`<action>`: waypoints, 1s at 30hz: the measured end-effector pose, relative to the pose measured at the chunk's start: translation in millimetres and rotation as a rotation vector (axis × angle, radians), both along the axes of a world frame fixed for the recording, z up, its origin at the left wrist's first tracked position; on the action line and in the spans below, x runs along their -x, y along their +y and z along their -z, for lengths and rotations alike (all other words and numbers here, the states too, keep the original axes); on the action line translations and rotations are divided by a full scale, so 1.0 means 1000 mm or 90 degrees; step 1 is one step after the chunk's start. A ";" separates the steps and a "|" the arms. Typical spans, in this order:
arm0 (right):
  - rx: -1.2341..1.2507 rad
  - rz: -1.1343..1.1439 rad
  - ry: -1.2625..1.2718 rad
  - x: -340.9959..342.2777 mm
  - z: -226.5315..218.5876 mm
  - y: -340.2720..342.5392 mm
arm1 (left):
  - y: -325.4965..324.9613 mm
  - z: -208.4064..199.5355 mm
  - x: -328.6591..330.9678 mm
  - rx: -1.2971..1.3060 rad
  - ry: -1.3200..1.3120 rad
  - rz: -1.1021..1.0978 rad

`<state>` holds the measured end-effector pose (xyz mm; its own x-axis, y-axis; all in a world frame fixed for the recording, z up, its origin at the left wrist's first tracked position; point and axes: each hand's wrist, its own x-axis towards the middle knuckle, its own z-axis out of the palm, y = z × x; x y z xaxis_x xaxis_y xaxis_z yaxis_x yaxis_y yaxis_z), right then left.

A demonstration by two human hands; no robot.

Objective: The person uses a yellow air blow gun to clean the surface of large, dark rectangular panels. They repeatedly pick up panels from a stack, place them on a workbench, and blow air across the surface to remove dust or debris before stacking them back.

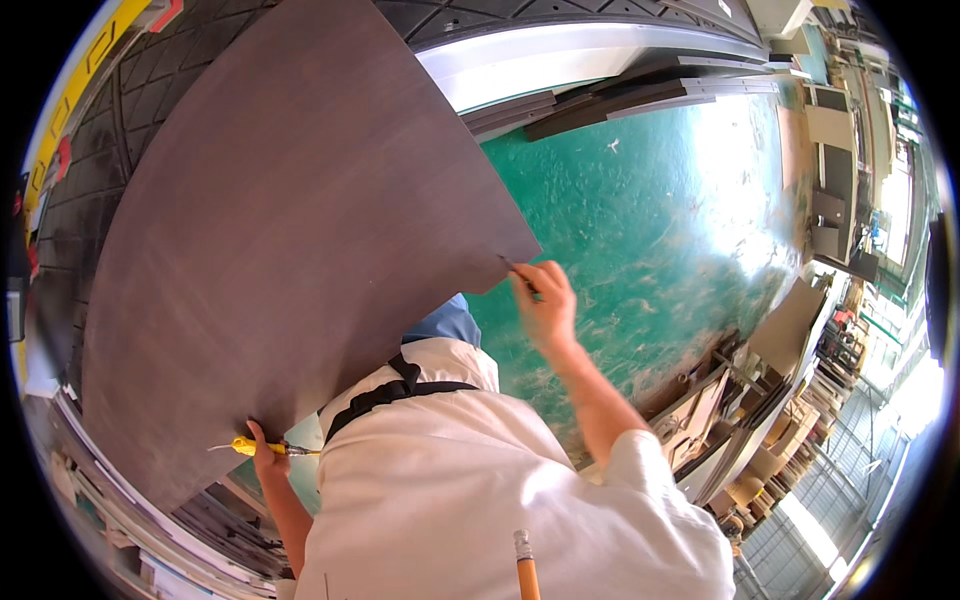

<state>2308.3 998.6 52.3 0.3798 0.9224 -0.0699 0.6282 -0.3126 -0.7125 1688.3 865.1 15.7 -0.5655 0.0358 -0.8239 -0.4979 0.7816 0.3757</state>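
Note:
A large dark brown board (300, 220) spreads out in front of me, its right corner cut with a small notch. At that notch my right hand (550, 305) pinches a thin dark pointed tool (520, 275), its tip over the board's edge; the exact kind cannot be made out. By the board's near left edge my left hand (266, 455) is closed around a yellow-handled tool (243, 446) with a slim metal part toward my body. The left fingers are partly hidden.
Green floor (620, 230) with scattered dust lies right of the board. Dark panels (620, 105) are stacked along the far side. Offcuts and boards (780, 440) lean at the right. An orange pencil (527, 575) shows against my shirt. A black tiled surface (75, 220) lies left.

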 end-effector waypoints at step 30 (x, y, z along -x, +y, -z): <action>-0.053 -0.450 0.149 0.491 0.028 -0.016 | -0.188 0.002 0.260 -0.136 0.310 0.191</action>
<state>1817.0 982.3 24.0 -0.3222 0.9467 0.0054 0.4879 0.1709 -0.8560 1428.8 677.4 13.6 -0.8151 0.3881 -0.4301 0.0011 0.7435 0.6688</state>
